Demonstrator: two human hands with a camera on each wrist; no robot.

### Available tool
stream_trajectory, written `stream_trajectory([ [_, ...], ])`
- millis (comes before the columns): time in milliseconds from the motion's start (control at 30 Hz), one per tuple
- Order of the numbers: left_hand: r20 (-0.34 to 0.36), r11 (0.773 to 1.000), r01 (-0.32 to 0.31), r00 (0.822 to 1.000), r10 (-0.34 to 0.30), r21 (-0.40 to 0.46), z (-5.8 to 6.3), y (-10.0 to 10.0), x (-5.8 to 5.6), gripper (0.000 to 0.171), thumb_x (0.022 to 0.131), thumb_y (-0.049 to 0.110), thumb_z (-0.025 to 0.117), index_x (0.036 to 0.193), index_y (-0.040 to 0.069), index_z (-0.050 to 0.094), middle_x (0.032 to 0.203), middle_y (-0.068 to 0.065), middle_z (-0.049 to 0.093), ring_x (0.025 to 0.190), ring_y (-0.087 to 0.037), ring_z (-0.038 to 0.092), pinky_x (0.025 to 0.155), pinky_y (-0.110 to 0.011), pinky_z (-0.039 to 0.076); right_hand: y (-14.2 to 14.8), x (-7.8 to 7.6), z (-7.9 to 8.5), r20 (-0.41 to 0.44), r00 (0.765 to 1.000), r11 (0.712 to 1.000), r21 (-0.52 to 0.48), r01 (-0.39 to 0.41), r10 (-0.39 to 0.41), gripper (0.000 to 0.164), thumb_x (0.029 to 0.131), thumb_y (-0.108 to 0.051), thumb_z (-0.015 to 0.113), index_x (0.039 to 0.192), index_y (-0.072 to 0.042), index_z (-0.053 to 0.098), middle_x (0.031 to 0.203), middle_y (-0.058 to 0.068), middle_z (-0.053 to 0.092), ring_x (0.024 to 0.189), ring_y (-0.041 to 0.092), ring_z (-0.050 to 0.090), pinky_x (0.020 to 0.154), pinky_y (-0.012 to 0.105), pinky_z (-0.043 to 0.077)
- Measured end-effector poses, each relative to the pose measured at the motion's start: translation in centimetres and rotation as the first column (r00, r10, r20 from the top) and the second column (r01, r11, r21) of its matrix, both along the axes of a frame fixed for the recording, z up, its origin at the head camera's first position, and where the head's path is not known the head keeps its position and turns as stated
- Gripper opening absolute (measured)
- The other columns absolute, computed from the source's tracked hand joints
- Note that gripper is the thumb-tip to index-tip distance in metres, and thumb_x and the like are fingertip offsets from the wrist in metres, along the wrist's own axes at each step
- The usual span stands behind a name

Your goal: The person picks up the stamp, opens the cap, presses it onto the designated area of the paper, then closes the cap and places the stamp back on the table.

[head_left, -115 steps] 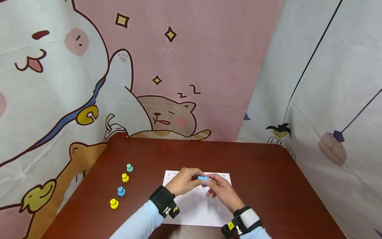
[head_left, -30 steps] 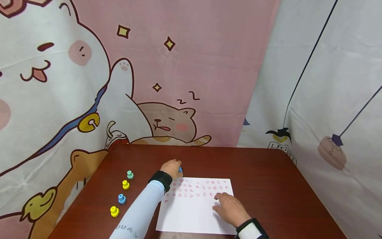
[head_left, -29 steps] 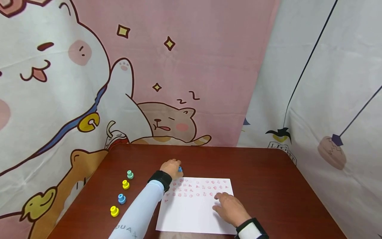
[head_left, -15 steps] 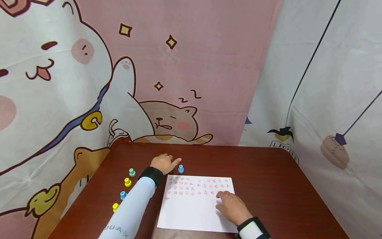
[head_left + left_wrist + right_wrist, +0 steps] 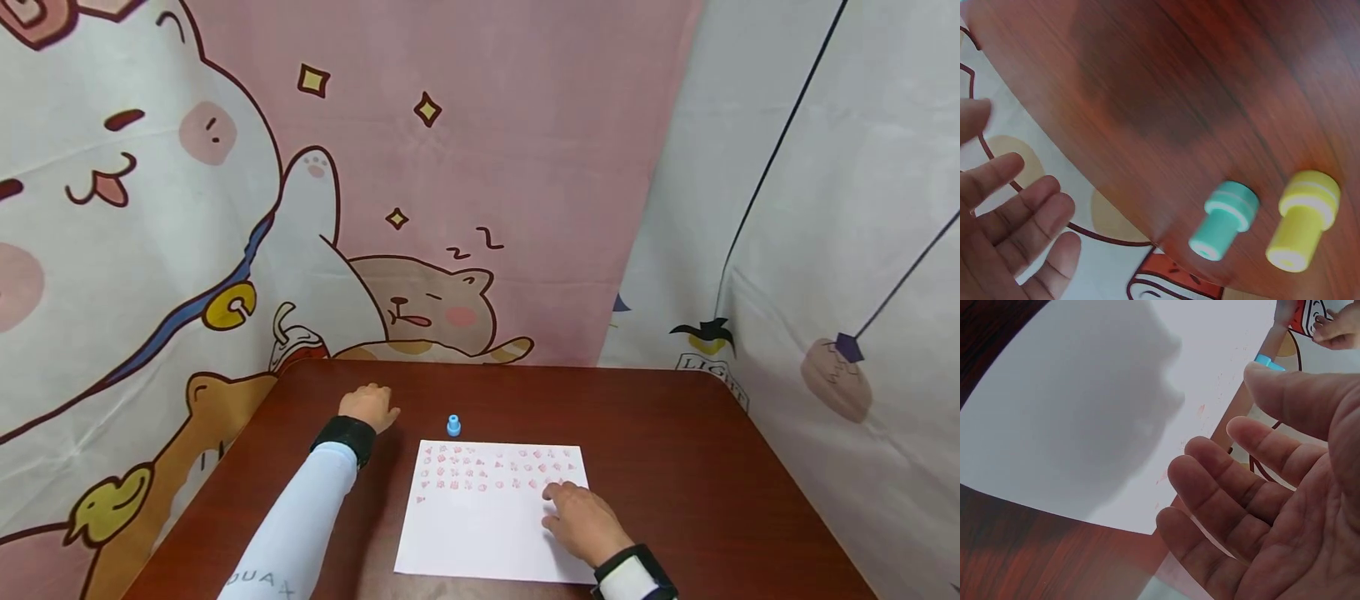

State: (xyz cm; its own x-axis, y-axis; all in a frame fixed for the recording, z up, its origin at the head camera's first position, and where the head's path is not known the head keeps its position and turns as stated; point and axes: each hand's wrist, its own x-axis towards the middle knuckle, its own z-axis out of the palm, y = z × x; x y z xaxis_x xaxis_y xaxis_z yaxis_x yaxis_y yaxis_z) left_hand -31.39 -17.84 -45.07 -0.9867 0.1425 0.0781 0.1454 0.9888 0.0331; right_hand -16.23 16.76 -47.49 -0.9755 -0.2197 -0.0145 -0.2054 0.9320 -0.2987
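Note:
My left hand (image 5: 369,406) hovers over the table's far left part with nothing in its fingers. In the left wrist view, a green stamp (image 5: 1225,219) and a yellow stamp (image 5: 1304,220) stand near those relaxed fingers. The left forearm hides this row of stamps in the head view. A blue stamp (image 5: 453,426) stands upright just behind the sheet of paper (image 5: 480,542). Rows of small red stamp prints mark the sheet's upper part. My right hand (image 5: 587,521), holding nothing, is over the sheet's right side with its fingers loosely bent.
The brown wooden table (image 5: 675,483) extends to the right of the sheet. A printed cartoon cloth (image 5: 525,208) hangs behind the table's far edge. Each wrist wears a black strap.
Both hands held a blue stamp earlier. The left hand then set it down behind the sheet, let go and moved left toward the row of stamps. Recently, the right hand has stayed put.

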Motion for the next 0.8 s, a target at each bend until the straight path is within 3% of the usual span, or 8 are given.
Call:
stream_trajectory([
  [133, -0.006, 1.0, -0.017, 1.0, 0.017, -0.023, 0.1, -1.6, 0.1, 0.036, 0.086, 0.028, 0.077, 0.105, -0.002, 0.069, 0.091, -0.018, 0.065, 0.087, -0.036, 0.064, 0.078, -0.051, 0.054, -0.3, -0.2, 0.2, 0.018, 1.0, 1.0, -0.002, 0.006, -0.006, 0.027, 0.08, -0.018, 0.081, 0.102, -0.006, 0.07, 0.091, 0.009, 0.066, 0.086, 0.026, 0.064, 0.08, 0.047, 0.051],
  [333, 0.021, 0.997, -0.077, 0.997, 0.077, -0.018, 0.5, -3.7, -0.1, 0.032, 0.087, 0.026, 0.077, 0.1, -0.002, 0.069, 0.085, -0.018, 0.063, 0.082, -0.036, 0.062, 0.076, -0.052, 0.054, -0.4, -0.5, 0.4, 0.022, 1.0, 1.0, 0.002, 0.014, -0.014, 0.027, 0.081, -0.018, 0.08, 0.102, -0.005, 0.07, 0.09, 0.008, 0.066, 0.081, 0.023, 0.061, 0.078, 0.046, 0.051],
  [600, -0.015, 0.992, -0.109, 0.994, 0.108, -0.06, -0.8, -6.2, -0.4, 0.023, 0.087, 0.019, 0.073, 0.096, -0.002, 0.071, 0.081, -0.02, 0.062, 0.077, -0.037, 0.061, 0.07, -0.053, 0.054, -0.2, -0.4, 0.3, 0.033, 0.999, 1.0, 0.007, 0.021, -0.021, 0.027, 0.081, -0.019, 0.08, 0.102, -0.005, 0.07, 0.091, 0.009, 0.067, 0.087, 0.026, 0.064, 0.082, 0.048, 0.05],
  [800, -0.012, 0.985, -0.15, 0.989, 0.149, -0.083, -1.9, -7.0, -0.5, 0.017, 0.088, 0.011, 0.068, 0.095, -0.004, 0.072, 0.081, -0.022, 0.063, 0.077, -0.037, 0.06, 0.073, -0.055, 0.051, -0.1, -0.2, 0.2, 0.029, 0.999, 1.0, 0.009, 0.012, -0.012, 0.026, 0.08, -0.019, 0.08, 0.1, -0.006, 0.07, 0.09, 0.008, 0.067, 0.087, 0.027, 0.065, 0.081, 0.048, 0.051],
])
